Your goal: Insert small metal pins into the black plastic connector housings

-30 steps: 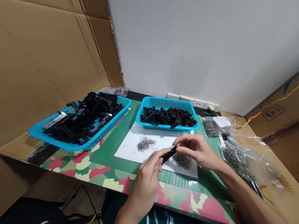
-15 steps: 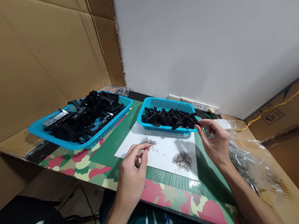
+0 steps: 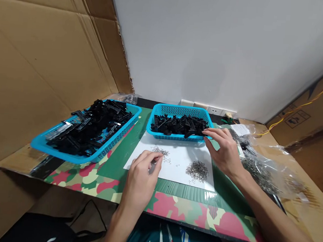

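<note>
My left hand [image 3: 143,173] rests on the white paper sheet [image 3: 175,162], fingers pinched together at the near edge of a small pile of metal springs [image 3: 161,152]; what the fingertips hold is too small to see. My right hand [image 3: 221,148] reaches to the front right corner of the small blue basket [image 3: 178,111], fingers spread over the black plastic parts [image 3: 179,125] in it. A second, denser pile of springs [image 3: 198,170] lies on the paper between my hands.
A larger blue basket [image 3: 74,156] heaped with black parts stands at the left. Clear bags of springs [image 3: 259,171] lie at the right. Cardboard walls [image 3: 45,55] close in the left side. A socket strip [image 3: 214,111] runs along the back wall.
A second ago both hands held a black part over the paper. The part has left my hands. My right hand went to the small basket, and my left hand dropped to the left spring pile.
</note>
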